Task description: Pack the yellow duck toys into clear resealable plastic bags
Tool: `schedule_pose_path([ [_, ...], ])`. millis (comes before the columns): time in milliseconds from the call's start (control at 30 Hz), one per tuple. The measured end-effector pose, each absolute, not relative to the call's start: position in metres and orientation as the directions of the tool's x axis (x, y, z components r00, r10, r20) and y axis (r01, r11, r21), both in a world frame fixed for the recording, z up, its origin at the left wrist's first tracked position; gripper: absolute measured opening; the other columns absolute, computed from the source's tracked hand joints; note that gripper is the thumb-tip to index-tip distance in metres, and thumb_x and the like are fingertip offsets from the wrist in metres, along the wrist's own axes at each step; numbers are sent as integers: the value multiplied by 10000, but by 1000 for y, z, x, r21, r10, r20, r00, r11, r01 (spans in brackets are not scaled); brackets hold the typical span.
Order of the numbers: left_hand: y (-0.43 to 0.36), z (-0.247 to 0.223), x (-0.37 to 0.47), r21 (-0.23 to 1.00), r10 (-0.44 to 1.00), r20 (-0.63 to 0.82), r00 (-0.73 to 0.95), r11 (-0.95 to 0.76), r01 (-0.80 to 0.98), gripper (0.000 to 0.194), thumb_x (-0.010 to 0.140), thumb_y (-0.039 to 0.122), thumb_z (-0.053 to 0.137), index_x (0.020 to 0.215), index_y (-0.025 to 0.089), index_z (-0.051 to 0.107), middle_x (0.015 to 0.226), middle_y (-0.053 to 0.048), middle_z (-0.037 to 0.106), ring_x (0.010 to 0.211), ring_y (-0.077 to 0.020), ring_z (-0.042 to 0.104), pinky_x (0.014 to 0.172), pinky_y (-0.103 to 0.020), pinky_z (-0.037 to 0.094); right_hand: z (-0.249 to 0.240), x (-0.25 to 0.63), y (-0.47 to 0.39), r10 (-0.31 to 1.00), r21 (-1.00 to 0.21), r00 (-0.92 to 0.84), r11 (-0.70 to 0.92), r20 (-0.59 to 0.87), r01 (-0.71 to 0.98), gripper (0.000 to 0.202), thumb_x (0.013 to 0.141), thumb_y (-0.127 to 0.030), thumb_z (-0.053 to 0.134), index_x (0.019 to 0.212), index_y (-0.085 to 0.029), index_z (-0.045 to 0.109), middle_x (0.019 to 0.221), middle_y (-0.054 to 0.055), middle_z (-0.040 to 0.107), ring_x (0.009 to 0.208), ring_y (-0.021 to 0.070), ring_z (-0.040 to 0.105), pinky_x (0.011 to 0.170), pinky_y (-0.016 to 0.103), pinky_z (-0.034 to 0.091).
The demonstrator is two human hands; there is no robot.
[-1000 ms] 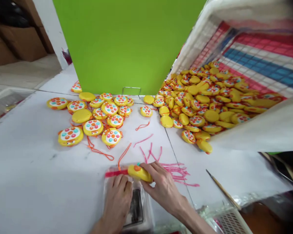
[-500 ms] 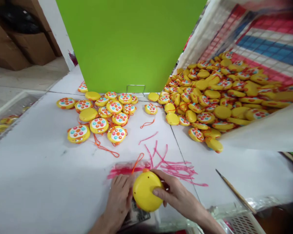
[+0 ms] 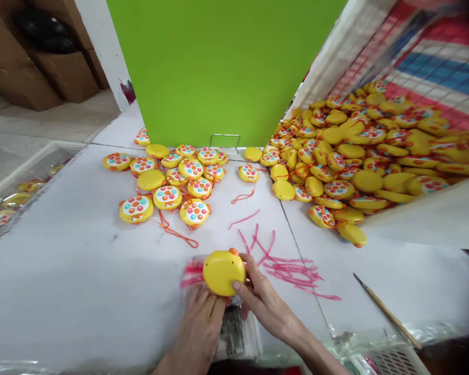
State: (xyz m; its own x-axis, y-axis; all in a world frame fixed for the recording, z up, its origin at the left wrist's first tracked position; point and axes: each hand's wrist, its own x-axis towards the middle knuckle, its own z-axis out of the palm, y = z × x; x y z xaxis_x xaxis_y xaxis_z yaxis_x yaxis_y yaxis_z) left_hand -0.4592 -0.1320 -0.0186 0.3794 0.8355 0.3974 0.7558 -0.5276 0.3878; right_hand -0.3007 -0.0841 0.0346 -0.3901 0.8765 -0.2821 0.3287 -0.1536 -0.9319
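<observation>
In my right hand is a round yellow toy, its plain back towards me, with small dark holes and an orange knob at its upper edge. My thumb lies on its back and my fingers reach behind it. My left hand has its fingers curled just below the toy; what they grip is hidden. Beneath both hands lie clear plastic bags with a dark printed patch and a pink band. Thin pink strips lie on the table to the right.
Several yellow toys with coloured bubbles lie ahead on the left. A large heap of them spills from the right. A green panel stands behind. Right of my hands is a thin wooden-handled tool, above a white basket.
The toy in my right hand has moved up and left and turned, its knob now at the upper right. My left hand has come under its lower edge. The view has shifted slightly.
</observation>
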Motion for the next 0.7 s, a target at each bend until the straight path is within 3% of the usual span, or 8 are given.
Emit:
schedule_pose_path([
  [133, -136, 2, -464, 462, 813, 469, 346, -559, 688, 231, 859, 71, 370, 886, 174, 575, 737, -36, 670, 738, -205, 593, 800, -374, 425, 40, -290, -90, 851, -776, -464, 114, -246, 621, 452, 940, -327, 364, 1369, -193, 317, 1040, 113, 615, 919, 238, 595, 825, 397, 493],
  [267, -134, 14, -489, 578, 855, 484, 186, -472, 666, 168, 839, 78, 452, 805, 196, 566, 673, -2, 628, 641, -156, 551, 701, -296, 431, 49, -286, -92, 844, -709, -492, 211, -216, 673, 439, 948, -274, 338, 1373, -165, 348, 1070, 133, 635, 938, 245, 609, 826, 372, 482],
  [333, -132, 19, -507, 689, 935, 356, -4, -259, 677, 109, 847, 179, 488, 787, 208, 574, 697, -7, 642, 658, -157, 581, 637, -255, 445, 52, -286, -91, 849, -727, -494, 217, -189, 651, 415, 953, -268, 338, 1357, -178, 370, 1045, 113, 649, 894, 222, 624, 790, 332, 492],
  [400, -130, 22, -519, 795, 985, 82, -154, 28, 606, 172, 845, 336, 496, 778, 210, 592, 692, -13, 662, 629, -164, 610, 550, -230, 450, 54, -286, -90, 852, -749, -496, 217, -168, 626, 404, 958, -269, 341, 1352, -186, 373, 1015, 94, 660, 861, 202, 634, 766, 304, 497],
  [500, -126, 24, -521, 858, 952, -292, -88, 302, 415, 310, 813, 478, 484, 788, 197, 613, 654, -19, 674, 577, -176, 619, 506, -234, 452, 55, -285, -88, 851, -756, -505, 235, -144, 611, 399, 959, -269, 350, 1348, -183, 377, 994, 87, 669, 835, 192, 641, 743, 291, 498],
  [600, -119, 20, -508, 904, 938, -345, 32, 323, 281, 291, 806, 435, 482, 753, 179, 610, 647, -27, 667, 607, -182, 619, 552, -244, 457, 59, -284, -86, 844, -734, -521, 272, -128, 622, 397, 961, -278, 355, 1346, -190, 387, 1021, 87, 666, 848, 194, 636, 740, 288, 489],
  [700, -111, 15, -495, 924, 947, -320, 19, 307, 230, 259, 805, 384, 478, 706, 173, 591, 653, -33, 659, 613, -180, 609, 568, -252, 451, 66, -285, -82, 811, -707, -560, 296, -169, 642, 363, 975, -300, 330, 1307, -215, 450, 1020, 67, 675, 857, 184, 635, 743, 272, 472],
])
